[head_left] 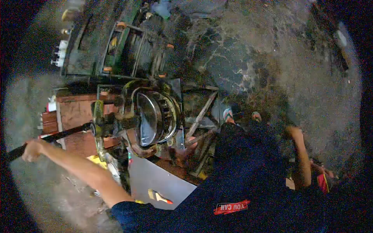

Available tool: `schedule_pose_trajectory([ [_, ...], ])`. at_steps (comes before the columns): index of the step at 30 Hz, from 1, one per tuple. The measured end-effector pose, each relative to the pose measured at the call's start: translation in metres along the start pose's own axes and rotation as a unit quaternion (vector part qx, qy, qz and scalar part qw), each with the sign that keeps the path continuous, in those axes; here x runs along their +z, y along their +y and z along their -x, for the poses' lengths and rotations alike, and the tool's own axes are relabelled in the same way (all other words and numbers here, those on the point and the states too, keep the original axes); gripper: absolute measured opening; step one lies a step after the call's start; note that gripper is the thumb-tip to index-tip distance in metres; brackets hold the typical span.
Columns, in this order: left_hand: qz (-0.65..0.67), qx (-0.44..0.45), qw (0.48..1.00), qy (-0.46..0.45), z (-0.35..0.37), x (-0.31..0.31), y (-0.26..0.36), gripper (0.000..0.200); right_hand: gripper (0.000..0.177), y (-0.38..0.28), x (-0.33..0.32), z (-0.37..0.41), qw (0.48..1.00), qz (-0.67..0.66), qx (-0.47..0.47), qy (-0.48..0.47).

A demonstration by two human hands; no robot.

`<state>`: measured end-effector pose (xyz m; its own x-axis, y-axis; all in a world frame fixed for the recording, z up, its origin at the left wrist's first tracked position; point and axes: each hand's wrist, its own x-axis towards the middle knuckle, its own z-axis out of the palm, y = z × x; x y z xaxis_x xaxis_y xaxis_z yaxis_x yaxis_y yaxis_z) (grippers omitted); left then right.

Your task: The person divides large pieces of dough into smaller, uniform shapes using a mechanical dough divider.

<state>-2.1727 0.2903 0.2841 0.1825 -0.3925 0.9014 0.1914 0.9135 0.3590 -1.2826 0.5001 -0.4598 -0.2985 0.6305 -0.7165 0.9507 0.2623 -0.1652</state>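
Note:
At the far left, my left hand [33, 150] is wrapped around a long dark bar [66, 134]. The bar runs to a worn, yellowish bracket [99, 130] on a machine. Beside that bracket, the machine carries a round metal part [149, 116] with a shiny flat face and a dark slotted side. My right hand [294, 134] hangs away from the machine, right of my legs. It is dark and blurred, so its fingers cannot be made out. My left arm stretches out straight, while my right arm is bent.
A paintbrush [161, 197] lies on a pale grey sheet [155, 176] in front of me. Reddish-brown panels [75, 112] stand behind the bar. Dark frames [132, 50] and white bottles [60, 54] are at the back left. A slanted strut [203, 112] is near my feet.

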Motion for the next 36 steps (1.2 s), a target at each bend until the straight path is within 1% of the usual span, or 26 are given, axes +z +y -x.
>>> schedule_pose_trajectory([
  [3,-0.026,-0.033,0.993,-0.107,-0.004,0.077,-0.045,0.058,0.032,0.025,0.043,0.027,0.992,-0.063,0.067,-0.09],
  [6,-0.01,-0.031,0.986,-0.164,0.006,0.104,-0.071,0.053,0.039,-0.017,0.044,-0.02,0.995,-0.047,-0.076,0.04],
  [7,0.001,-0.024,0.983,-0.184,0.015,0.101,-0.076,0.053,0.043,-0.062,0.018,-0.041,0.977,-0.024,-0.171,0.122],
  [9,0.069,-0.022,0.974,-0.213,0.03,0.081,-0.071,0.053,0.037,-0.191,-0.049,-0.055,0.967,-0.01,-0.219,0.131],
  [10,0.11,-0.026,0.97,-0.217,0.034,0.062,-0.059,0.053,0.036,-0.254,-0.066,-0.067,0.973,-0.151,-0.171,0.035],
  [11,0.163,-0.034,0.961,-0.22,0.042,0.041,-0.043,0.055,0.04,-0.302,-0.064,-0.087,0.923,-0.108,-0.365,0.056],
  [12,0.215,-0.05,0.95,-0.22,0.046,0.028,-0.036,0.056,0.046,-0.345,-0.044,-0.114,0.827,-0.201,-0.524,0.027],
  [13,0.272,-0.067,0.934,-0.221,0.052,0.001,-0.032,0.058,0.049,-0.414,-0.088,-0.066,0.9,-0.167,-0.378,-0.139],
  [14,0.327,-0.084,0.912,-0.233,0.06,-0.03,-0.03,0.06,0.046,-0.457,-0.107,-0.034,0.892,-0.202,-0.363,-0.178],
  [15,0.368,-0.03,0.874,-0.317,0.073,-0.026,-0.072,0.049,0.044,-0.481,-0.116,-0.017,0.883,-0.234,-0.344,-0.219],
  [16,0.411,-0.068,0.829,-0.373,0.1,-0.095,-0.061,0.045,0.042,-0.497,-0.069,-0.054,0.833,-0.357,-0.332,-0.262],
  [17,0.445,-0.111,0.781,-0.424,0.129,-0.167,-0.046,0.043,0.041,-0.512,-0.026,-0.092,0.763,-0.48,-0.314,-0.298],
  [18,0.523,-0.148,0.704,-0.457,0.162,-0.235,-0.042,0.04,0.034,-0.533,-0.054,-0.066,0.741,-0.552,-0.197,-0.329],
  [19,0.551,-0.32,0.603,-0.48,0.205,-0.274,-0.078,0.04,0.028,-0.535,-0.075,-0.04,0.709,-0.617,-0.134,-0.314],
  [20,0.476,-0.203,0.526,-0.675,0.242,-0.316,-0.107,0.047,0.026,-0.531,-0.068,-0.046,0.701,-0.627,-0.114,-0.321],
  [21,0.474,-0.251,0.356,-0.765,0.287,-0.361,-0.125,0.052,0.025,-0.526,-0.06,-0.057,0.693,-0.636,-0.094,-0.326],
  [22,0.424,-0.283,0.195,-0.838,0.331,-0.405,-0.143,0.058,0.025,-0.523,-0.059,-0.059,0.736,-0.608,-0.107,-0.277],
  [23,0.432,-0.464,-0.048,-0.772,0.375,-0.447,-0.155,0.063,0.025,-0.519,-0.058,-0.059,0.775,-0.578,-0.116,-0.228],
  [24,0.348,-0.498,-0.016,-0.794,0.408,-0.486,-0.175,0.066,0.026,-0.506,-0.084,-0.035,0.731,-0.61,-0.132,-0.275],
  [25,0.261,-0.523,0.015,-0.811,0.431,-0.515,-0.195,0.07,0.031,-0.496,-0.096,-0.026,0.736,-0.618,-0.131,-0.243],
  [27,0.21,-0.649,-0.009,-0.732,0.455,-0.537,-0.22,0.072,0.039,-0.461,-0.092,-0.051,0.76,-0.605,-0.09,-0.218],
  [28,0.21,-0.674,0.043,-0.707,0.458,-0.537,-0.217,0.07,0.048,-0.429,-0.059,-0.104,0.788,-0.571,-0.138,-0.184],
  [29,0.16,-0.7,0.136,-0.682,0.459,-0.53,-0.2,0.067,0.055,-0.41,-0.085,-0.08,0.84,-0.514,-0.109,-0.134],
  [31,0.261,-0.667,0.184,-0.673,0.471,-0.516,-0.169,0.059,0.059,-0.372,-0.091,-0.075,0.857,-0.501,-0.086,0.088],
  [33,0.245,-0.669,0.123,-0.691,0.479,-0.496,-0.139,0.059,0.062,-0.329,-0.112,-0.048,0.855,-0.481,0.03,0.189],
  [36,0.216,-0.618,0.081,-0.751,0.535,-0.529,-0.102,0.062,0.056,-0.246,-0.133,-0.009,0.803,-0.505,0.048,0.313],
])
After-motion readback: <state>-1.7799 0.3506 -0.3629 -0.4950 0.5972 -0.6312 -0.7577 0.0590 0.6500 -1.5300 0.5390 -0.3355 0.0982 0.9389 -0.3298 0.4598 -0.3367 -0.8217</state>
